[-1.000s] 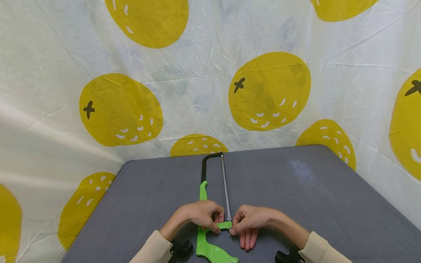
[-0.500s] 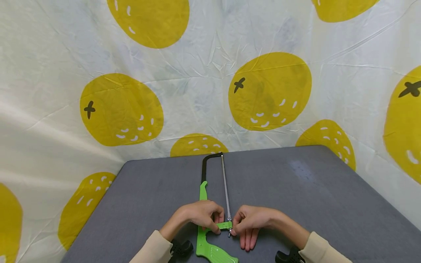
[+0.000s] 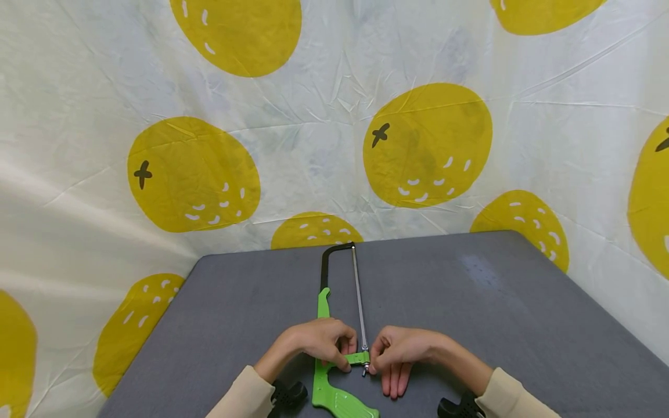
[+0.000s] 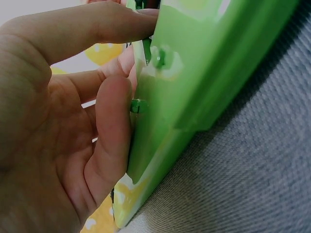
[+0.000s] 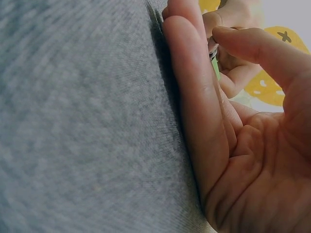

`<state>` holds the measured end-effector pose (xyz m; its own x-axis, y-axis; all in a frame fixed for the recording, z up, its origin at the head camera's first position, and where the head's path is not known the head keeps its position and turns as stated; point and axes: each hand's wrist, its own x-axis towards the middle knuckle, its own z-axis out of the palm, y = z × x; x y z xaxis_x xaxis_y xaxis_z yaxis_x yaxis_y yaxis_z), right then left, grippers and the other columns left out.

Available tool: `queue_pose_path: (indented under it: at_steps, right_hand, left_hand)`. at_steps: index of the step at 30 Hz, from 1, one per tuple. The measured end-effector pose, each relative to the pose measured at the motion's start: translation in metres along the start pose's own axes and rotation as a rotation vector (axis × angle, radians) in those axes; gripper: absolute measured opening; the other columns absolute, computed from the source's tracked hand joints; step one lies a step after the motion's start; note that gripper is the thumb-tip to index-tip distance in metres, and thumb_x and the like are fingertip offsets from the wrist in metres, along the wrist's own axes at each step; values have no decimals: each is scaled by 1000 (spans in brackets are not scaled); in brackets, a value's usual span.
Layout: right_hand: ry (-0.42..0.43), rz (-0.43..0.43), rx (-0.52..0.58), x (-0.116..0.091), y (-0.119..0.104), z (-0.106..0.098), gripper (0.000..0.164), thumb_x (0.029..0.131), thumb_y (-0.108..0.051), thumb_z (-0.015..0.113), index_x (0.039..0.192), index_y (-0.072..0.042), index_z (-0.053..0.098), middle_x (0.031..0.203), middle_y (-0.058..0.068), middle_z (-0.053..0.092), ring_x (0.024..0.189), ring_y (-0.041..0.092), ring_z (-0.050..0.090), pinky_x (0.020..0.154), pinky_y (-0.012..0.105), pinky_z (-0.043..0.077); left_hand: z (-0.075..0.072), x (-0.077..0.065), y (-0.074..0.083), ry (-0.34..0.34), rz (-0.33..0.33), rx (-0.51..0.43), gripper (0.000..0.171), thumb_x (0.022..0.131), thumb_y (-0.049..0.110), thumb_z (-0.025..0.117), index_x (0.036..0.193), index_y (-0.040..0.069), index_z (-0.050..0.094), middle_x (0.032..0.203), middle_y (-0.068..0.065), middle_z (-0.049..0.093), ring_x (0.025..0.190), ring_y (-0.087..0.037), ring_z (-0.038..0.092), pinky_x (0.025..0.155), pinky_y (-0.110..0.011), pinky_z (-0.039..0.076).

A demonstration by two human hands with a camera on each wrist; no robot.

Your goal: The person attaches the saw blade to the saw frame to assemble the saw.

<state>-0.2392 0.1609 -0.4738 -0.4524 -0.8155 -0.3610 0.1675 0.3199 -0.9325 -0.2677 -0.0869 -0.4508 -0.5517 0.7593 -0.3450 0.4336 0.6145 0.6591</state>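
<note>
A hacksaw with a green handle, black front frame and thin silver blade lies on the grey tabletop, pointing away. My left hand grips the green crossbar near the blade's close end, thumb on the near side. In the left wrist view its fingers lie along the green frame. With thumb and index finger, my right hand pinches the small metal wing nut at the crossbar's tip; its other fingers extend down on the cloth. The right fingertips partly hide the nut.
The padded grey table stretches out around the saw. Behind and beside it hangs a white curtain printed with large yellow fruit. Black wrist cameras are worn below both cream sleeves.
The right thumb and index finger shift very slightly at the wing nut, and its angle looks a little different. The left hand and the hacksaw stay in place.
</note>
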Motion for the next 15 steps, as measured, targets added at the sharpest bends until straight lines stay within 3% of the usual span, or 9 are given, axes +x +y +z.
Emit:
queue_pose_path:
  at_steps: [15]
  right_hand:
    - [12,-6,-12,0,1,1,18,95,-11,62,100,2,74,70,3,74,58,10,73,53,24,60]
  left_hand:
    - [0,0,1,-7,-5,-18,16,87,13,81,89,18,67,74,9,61,52,-6,56,49,-27,54]
